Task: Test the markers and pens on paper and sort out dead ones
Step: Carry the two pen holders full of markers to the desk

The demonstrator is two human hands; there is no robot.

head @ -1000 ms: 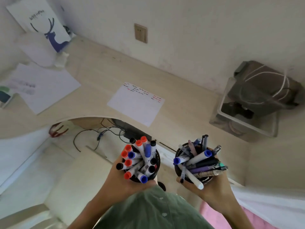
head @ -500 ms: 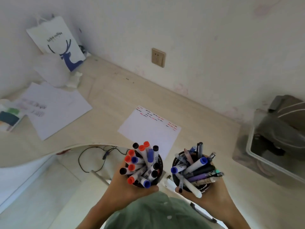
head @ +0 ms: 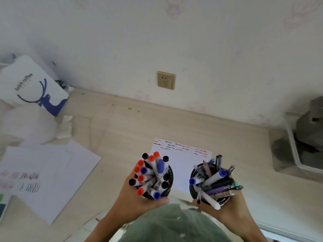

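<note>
My left hand [head: 134, 205] grips a black cup [head: 170, 172] packed with several white markers [head: 152, 175] capped in red, blue and black. My right hand [head: 232, 208] grips a second black cup [head: 192, 189] holding several mixed pens and markers [head: 215, 180]. I hold both cups in front of my chest, above the near edge of the desk. Just beyond them a white test sheet [head: 181, 165] lies on the desk, with short red, blue and black squiggles along its far edge.
Larger white sheets [head: 52, 172] with scribbles lie on the pale wooden desk [head: 131, 130] at left. A white paper bag with a blue deer [head: 33, 86] and a white lump [head: 26, 124] stand at far left. A clear bin [head: 297, 154] holding a grey item sits at right.
The view has swung up and closer to the desk; both hands carried the cups forward, now above the desk edge near the test sheet. Both grips are unchanged.
</note>
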